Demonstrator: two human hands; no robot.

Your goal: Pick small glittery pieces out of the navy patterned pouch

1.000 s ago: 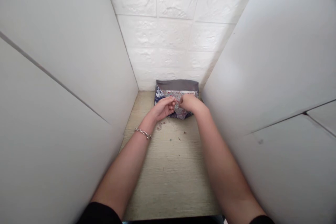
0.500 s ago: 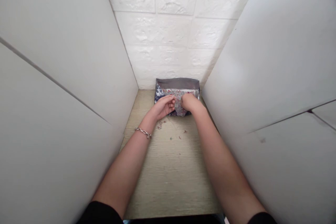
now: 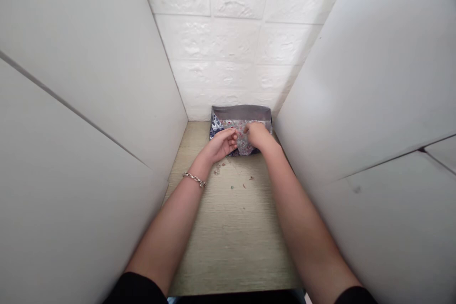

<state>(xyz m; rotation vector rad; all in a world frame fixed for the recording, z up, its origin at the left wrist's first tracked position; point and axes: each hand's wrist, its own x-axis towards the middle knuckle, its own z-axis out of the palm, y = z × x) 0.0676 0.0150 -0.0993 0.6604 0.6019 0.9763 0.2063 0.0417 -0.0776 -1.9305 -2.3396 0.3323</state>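
– When viewed with 12 o'clock toward the tiled wall [image 3: 235,40] and the clock centred on the middle of the table [image 3: 233,247], where to look first?

– At 12, close before the wall: an open box [image 3: 242,113], grey on its inner back, navy and white at its 9 o'clock end. Spread inside: small pieces [image 3: 244,145], pale with flecks of red.

– And the hands, how set?

– Left hand [image 3: 223,145]: over the box's 7 o'clock edge, half curled, palm toward 3, thumb and fingers near one another; cannot tell whether pinching a piece. Right hand [image 3: 257,135]: over the box's 4 o'clock part, fingers bent down toward the pieces, tips partly hidden; again, cannot tell whether gripping one. Between the two, a narrow gap; not pressed together.

– How far along?

– Judged from this view alone, in mid-course, with both hands at the contents. In place: many pieces within the box. Outside it: a few loose bits [image 3: 217,167] at 11 o'clock, near the left wrist with its chain bracelet [image 3: 194,179], and others from 12 to 1. Too small to identify; impossible to say how much remains.
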